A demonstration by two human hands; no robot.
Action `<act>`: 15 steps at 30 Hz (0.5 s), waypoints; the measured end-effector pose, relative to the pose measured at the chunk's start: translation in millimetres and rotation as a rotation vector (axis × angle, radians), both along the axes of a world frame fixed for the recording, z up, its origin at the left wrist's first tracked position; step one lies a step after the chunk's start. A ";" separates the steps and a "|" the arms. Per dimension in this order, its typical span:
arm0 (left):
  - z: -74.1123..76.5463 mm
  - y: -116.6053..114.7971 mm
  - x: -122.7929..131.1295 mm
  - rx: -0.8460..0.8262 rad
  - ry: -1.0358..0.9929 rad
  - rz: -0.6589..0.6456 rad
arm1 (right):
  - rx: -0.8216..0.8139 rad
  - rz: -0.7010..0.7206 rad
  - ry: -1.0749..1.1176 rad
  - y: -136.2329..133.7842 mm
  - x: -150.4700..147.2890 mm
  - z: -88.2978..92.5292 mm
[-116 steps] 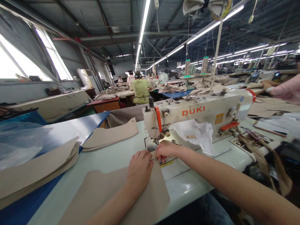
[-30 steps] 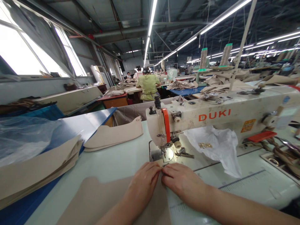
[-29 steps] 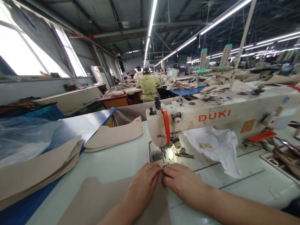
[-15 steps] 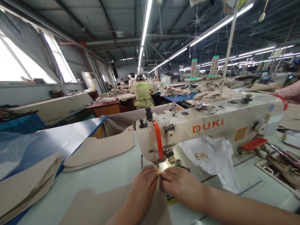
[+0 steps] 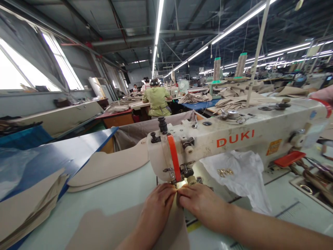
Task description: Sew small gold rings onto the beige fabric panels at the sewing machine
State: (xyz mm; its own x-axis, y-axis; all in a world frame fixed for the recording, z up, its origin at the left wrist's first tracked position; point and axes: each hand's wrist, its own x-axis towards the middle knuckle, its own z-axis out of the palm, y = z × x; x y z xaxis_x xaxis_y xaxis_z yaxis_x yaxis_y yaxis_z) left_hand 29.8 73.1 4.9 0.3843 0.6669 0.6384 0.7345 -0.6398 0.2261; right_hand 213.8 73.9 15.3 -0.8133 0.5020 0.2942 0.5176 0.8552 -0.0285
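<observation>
— Where is the piece?

— The tan cut piece (image 5: 104, 232) lies flat on the worktop (image 5: 117, 194) in front of me. Its far edge is right at the needle end of the sewing machine (image 5: 234, 139).

— Any containers nearby?

— A crumpled white plastic bag (image 5: 241, 177) lies spread under the machine's arm, just right of my hands, with a few small metal rings (image 5: 225, 172) on it. Farther right, a shallow tray (image 5: 296, 181) holds tan straps (image 5: 316, 178).

— And your hands?

— Both are palm down on the piece, side by side. My left hand (image 5: 157, 205) and right hand (image 5: 201, 205) have bent fingers, and their tips meet at the edge below the needle. Whether they nip a fold or only press it flat, I cannot tell. My right forearm comes in low from the far right.

— What else is around?

— There are two stacks of tan pieces to my left: a near stack (image 5: 28, 205) against a blue board (image 5: 65, 152) and a far stack (image 5: 109, 166) beyond it. A person in a green top (image 5: 156, 99) sits at a distant table, back turned to me.
</observation>
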 end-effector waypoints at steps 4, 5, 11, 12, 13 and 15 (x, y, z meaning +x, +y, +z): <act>-0.6 2.0 -2.1 -0.002 0.010 -0.002 | -0.004 -0.003 0.001 1.1 -0.8 1.8; -0.8 2.5 -2.4 -0.006 0.012 -0.003 | -0.005 -0.002 -0.001 1.2 -0.8 2.3; -0.4 3.9 -2.5 -0.014 0.013 -0.011 | -0.002 -0.013 0.004 1.3 -1.6 -0.2; -0.3 4.0 -2.5 -0.018 0.012 -0.012 | 0.000 -0.015 0.004 1.0 -2.0 -0.8; -0.3 4.0 -2.6 -0.020 0.012 -0.012 | 0.001 -0.013 0.005 0.6 -2.4 -1.3; -0.8 4.1 -2.8 -0.029 0.013 -0.003 | 0.001 -0.013 0.011 -0.4 -3.0 -1.8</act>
State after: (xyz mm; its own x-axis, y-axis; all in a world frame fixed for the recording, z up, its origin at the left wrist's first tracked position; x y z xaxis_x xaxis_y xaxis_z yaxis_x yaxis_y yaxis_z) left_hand 26.9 77.2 4.1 0.3945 0.6836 0.6141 0.7357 -0.6353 0.2347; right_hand 210.8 73.6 13.5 -0.8031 0.5125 0.3040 0.5286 0.8482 -0.0334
